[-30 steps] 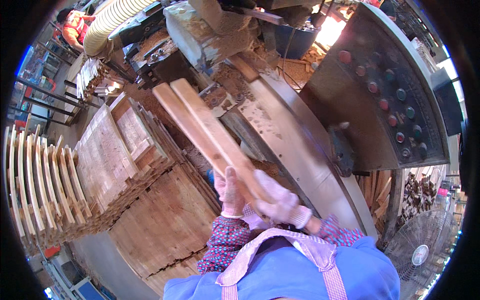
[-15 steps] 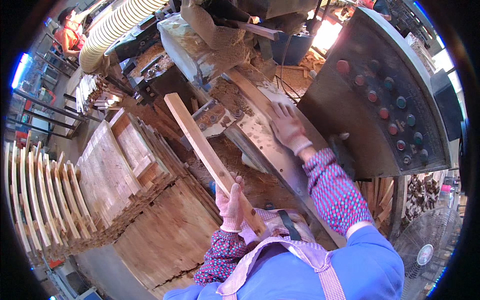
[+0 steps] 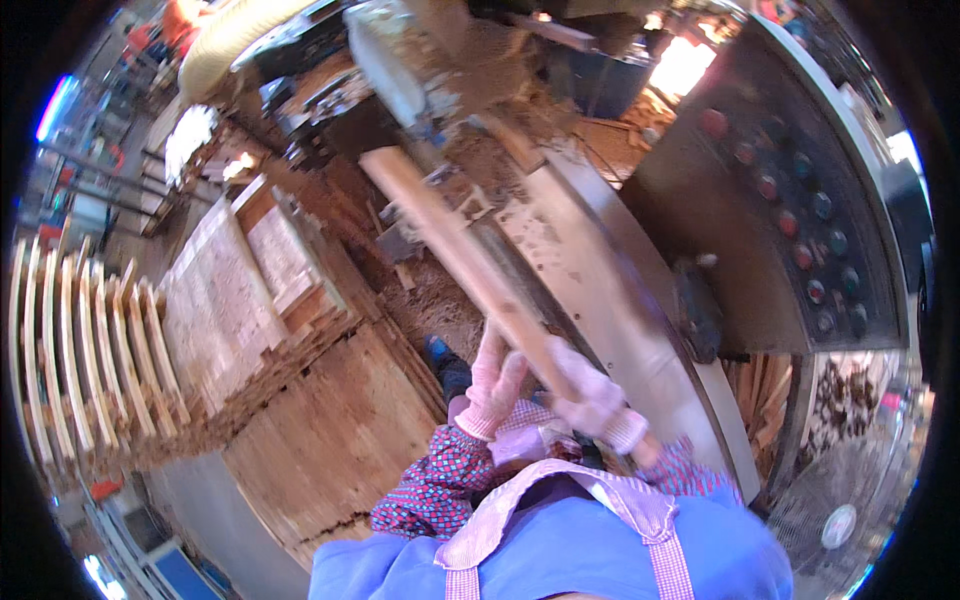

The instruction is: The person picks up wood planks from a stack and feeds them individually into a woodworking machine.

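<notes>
A long wooden strip slants over the gap beside the woodworking machine, its far end raised toward the machine's head. My left hand, in a pale pink glove, holds the strip from its left side near the close end; part of its grip is hidden. My right hand, gloved alike and blurred, is closed around the close end. To the right of the strip runs the machine's smooth metal bed. Another wooden piece lies at the bed's far end, next to the dusty machine head.
At left, a stack of boards stands beside several curved slats. A control panel with coloured buttons rises at right, above a fan. A ribbed hose hangs at far left. Sawdust lies below the strip.
My right hand has left the machine bed and come back to the strip's close end. The strip has shifted right and up in view, with my left hand still at it.
</notes>
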The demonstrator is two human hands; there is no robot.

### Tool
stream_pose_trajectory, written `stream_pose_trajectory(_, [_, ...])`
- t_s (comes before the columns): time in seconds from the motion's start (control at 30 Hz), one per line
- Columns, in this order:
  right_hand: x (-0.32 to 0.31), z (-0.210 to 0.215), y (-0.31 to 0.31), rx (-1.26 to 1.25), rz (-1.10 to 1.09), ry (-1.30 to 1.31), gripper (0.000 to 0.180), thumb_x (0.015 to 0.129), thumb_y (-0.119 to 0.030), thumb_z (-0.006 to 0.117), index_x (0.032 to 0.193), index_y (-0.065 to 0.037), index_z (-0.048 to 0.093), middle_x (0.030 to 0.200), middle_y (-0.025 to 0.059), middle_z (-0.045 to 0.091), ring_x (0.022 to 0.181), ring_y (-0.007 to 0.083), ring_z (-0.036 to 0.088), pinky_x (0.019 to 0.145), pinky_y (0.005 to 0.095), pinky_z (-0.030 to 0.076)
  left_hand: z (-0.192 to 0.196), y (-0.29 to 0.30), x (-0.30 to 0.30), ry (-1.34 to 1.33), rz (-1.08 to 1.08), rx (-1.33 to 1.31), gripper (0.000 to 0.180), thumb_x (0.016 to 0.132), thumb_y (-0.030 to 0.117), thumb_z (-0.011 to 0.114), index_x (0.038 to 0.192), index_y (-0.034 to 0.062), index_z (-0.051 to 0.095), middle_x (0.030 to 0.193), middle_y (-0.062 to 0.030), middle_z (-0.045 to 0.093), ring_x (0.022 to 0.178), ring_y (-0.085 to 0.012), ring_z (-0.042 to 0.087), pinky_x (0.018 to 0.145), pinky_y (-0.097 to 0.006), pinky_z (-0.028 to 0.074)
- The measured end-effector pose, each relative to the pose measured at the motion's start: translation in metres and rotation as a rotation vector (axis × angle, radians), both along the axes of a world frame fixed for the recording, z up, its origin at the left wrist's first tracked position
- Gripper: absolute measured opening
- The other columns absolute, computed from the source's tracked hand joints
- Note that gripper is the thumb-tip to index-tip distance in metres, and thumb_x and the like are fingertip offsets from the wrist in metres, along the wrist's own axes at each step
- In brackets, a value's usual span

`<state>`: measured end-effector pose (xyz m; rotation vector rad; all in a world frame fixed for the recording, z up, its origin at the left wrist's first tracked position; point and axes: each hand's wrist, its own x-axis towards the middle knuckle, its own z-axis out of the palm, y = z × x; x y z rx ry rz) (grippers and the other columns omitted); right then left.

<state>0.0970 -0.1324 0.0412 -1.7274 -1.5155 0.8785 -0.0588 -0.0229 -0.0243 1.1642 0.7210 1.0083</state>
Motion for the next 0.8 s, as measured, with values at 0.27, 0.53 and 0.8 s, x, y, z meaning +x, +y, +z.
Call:
stream_pose_trajectory(0.27, [0.069, -0.054, -0.130, -0.120, -0.239, -0.797, 0.063, 0.088, -0.012, 0.061, 0.146, 0.003, 0.040, 0.144, 0.0276, 0.045, 0.133, 0.0446, 0.044, 0.114, 0.0489, 0.033, -0.033, 0.224, -0.204, 1.627, 0.404, 0.130, 0.084, 0.089, 0.045, 0.062, 0.150, -0.0007, 0.027, 0.157, -0.0235, 0.027, 0.147, -0.0322, 0.024, 0.121, -0.042, 0.018])
stream_pose_trajectory(0.53, [0.137, -0.072, 0.188, 0.072, -0.038, -1.136, 0.046, 0.101, -0.024, 0.045, 0.144, -0.006, 0.045, 0.148, 0.0186, 0.043, 0.135, 0.0404, 0.040, 0.115, 0.0476, 0.031, -0.062, 0.368, -0.299, 2.156, 0.439, -0.219, 0.101, 0.078, 0.051, 0.068, 0.154, 0.0030, 0.020, 0.160, -0.0231, 0.020, 0.148, -0.0381, 0.020, 0.119, -0.051, 0.016])
stream_pose_trajectory(0.8, [0.065, -0.055, 0.260, 0.400, -0.299, -0.367, 0.043, 0.096, -0.009, 0.057, 0.139, -0.005, 0.052, 0.139, 0.0169, 0.055, 0.128, 0.0297, 0.053, 0.109, 0.0382, 0.040, -0.039, 0.316, -0.281, 0.956, 0.497, -0.259, 0.040, 0.072, 0.015, 0.062, 0.106, -0.0049, 0.056, 0.090, -0.0153, 0.059, 0.076, -0.0255, 0.060, 0.065, -0.035, 0.054])
